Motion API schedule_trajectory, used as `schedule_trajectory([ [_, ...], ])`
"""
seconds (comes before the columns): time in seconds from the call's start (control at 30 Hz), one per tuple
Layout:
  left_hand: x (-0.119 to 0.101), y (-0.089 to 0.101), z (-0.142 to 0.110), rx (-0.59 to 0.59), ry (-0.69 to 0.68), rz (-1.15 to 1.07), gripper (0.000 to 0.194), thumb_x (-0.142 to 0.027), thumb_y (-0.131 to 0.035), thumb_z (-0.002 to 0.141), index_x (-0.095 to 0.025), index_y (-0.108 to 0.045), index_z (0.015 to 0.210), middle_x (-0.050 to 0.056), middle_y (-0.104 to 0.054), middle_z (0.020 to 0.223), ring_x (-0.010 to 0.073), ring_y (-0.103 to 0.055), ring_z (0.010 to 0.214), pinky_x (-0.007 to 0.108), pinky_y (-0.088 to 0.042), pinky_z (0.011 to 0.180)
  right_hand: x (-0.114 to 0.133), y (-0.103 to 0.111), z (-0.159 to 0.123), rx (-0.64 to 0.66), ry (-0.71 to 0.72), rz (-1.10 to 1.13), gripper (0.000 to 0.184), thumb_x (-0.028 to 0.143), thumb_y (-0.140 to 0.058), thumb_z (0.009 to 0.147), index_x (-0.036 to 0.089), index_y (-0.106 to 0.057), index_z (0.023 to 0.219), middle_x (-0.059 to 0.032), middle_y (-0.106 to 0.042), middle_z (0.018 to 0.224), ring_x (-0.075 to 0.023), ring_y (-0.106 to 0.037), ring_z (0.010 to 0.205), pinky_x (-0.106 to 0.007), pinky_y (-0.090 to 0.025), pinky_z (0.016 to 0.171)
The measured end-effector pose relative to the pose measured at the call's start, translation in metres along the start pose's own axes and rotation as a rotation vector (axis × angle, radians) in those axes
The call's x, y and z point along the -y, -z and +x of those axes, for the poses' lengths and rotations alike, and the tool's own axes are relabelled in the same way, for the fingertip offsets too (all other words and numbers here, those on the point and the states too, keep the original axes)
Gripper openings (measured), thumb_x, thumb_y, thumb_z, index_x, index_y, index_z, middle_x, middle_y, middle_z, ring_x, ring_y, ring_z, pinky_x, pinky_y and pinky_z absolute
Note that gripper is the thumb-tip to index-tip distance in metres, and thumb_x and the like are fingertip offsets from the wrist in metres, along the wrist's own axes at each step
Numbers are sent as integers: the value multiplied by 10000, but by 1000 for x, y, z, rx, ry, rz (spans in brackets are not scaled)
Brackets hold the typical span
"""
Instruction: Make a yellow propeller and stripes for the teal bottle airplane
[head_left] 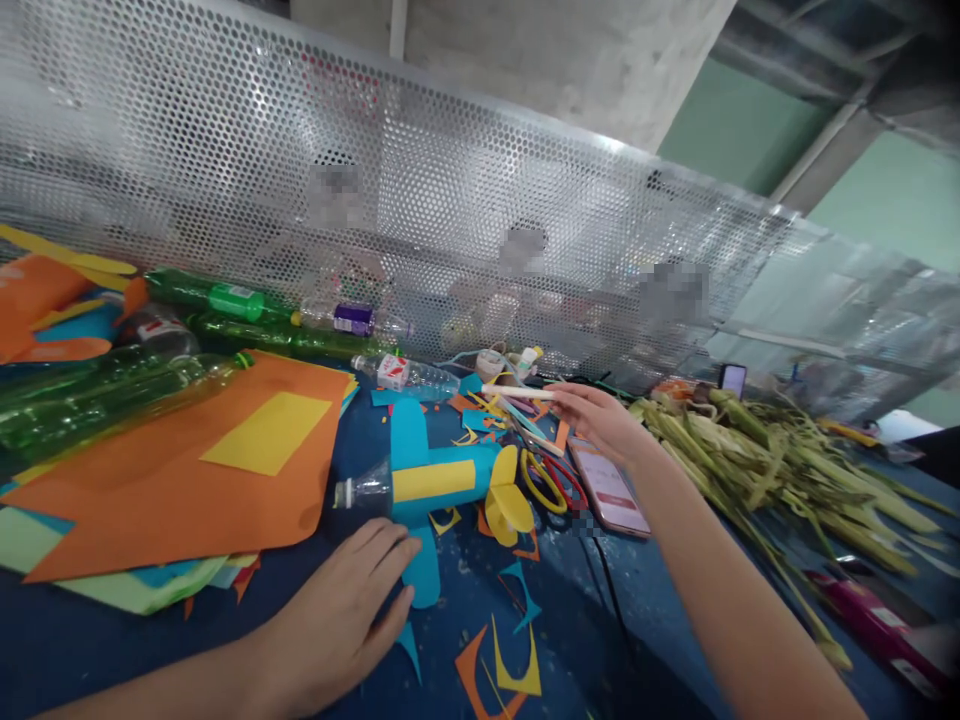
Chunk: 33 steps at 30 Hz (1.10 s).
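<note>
A clear plastic bottle (367, 490) dressed as a toy plane lies on its side, wrapped in blue paper (442, 478) with a yellow strip. It has blue paper wings (409, 432) and a yellow paper tail (510, 505). My left hand (360, 600) rests beside the bottle's neck, fingers loosely spread, fingertips near the lower wing. Further back, my right hand (592, 420) pinches a thin white stick (517, 392) over paper scraps; what kind of stick it is I cannot tell. Below that hand lie scissors with yellow (551, 490) and red handles, and a phone (611, 490).
Orange paper sheets (270, 500) with a yellow piece (270, 432) are stacked at left, near green bottles (112, 400). Cut paper scraps (517, 660) lie in front. Dry husks (757, 460) are heaped at right. A perforated metal panel (450, 200) stands behind the table.
</note>
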<state>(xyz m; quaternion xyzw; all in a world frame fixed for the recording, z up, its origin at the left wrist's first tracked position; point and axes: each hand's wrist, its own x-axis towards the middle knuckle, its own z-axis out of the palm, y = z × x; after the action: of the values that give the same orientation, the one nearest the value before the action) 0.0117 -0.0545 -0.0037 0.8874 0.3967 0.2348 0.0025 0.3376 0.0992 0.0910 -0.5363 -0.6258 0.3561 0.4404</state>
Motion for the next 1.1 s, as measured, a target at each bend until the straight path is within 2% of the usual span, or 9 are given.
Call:
schedule_trajectory([
  [0.17,-3,10,-1,-29,39,-177,372,-284,-370,902,-203,-375,1265,78,-542,1186,225,-464,1127,400,-412,950,16,-47,-56,128,1,275,227,411,-610,753,200,-655,823,-10,-615,757,-90,-557,637,-207,-486,629],
  [0.3,-13,17,5,-77,105,-420,349,-362,-339,908,-180,-393,1201,86,-566,1067,200,-529,971,347,-458,840,28,-89,-92,340,70,192,188,366,-550,819,193,-623,813,12,-558,649,-105,-550,597,-224,-462,575],
  [0.37,-19,17,9,8,198,-502,237,-352,-335,917,-185,-490,982,32,-580,855,151,-548,758,273,-476,688,33,-105,-108,351,138,153,166,347,-556,816,193,-616,812,-1,-550,735,-109,-559,609,-239,-460,576],
  [0.43,-23,15,13,57,258,-554,255,-319,-293,934,-185,-487,837,-5,-532,714,122,-507,624,237,-449,589,35,-117,-124,306,167,142,150,335,-547,825,194,-594,802,-1,-527,756,-99,-543,587,-231,-437,539],
  [0.6,-27,3,11,94,183,-531,241,-253,-261,939,-182,-480,869,32,-558,810,150,-538,741,273,-466,686,19,-144,-151,385,39,200,217,317,-587,799,206,-417,722,74,-369,573,-65,-355,467,-201,-284,435],
  [0.7,-26,-3,7,143,110,-439,236,-241,-258,937,-177,-481,892,61,-590,866,183,-562,797,319,-474,727,4,-154,-155,410,1,216,242,319,-540,832,201,-386,688,76,-336,565,-65,-303,479,-203,-245,438],
  [0.83,-24,-5,7,166,113,-414,215,-240,-285,936,-180,-483,882,55,-612,871,190,-580,794,325,-477,717,-5,-158,-155,433,-56,336,227,326,-512,853,209,-371,719,94,-347,518,-57,-301,433,-193,-234,414],
  [1.03,-23,0,10,142,154,-493,221,-278,-329,932,-192,-498,821,13,-597,799,150,-571,744,270,-467,690,-1,-155,-157,432,-67,432,234,335,-532,845,208,-373,730,98,-382,504,-53,-317,420,-181,-239,401],
  [1.1,-22,4,9,103,189,-480,193,-344,-382,909,-195,-502,935,17,-586,804,157,-565,749,277,-473,684,3,-152,-156,386,-68,458,238,355,-508,855,205,-385,719,100,-365,480,-52,-296,397,-182,-214,384],
])
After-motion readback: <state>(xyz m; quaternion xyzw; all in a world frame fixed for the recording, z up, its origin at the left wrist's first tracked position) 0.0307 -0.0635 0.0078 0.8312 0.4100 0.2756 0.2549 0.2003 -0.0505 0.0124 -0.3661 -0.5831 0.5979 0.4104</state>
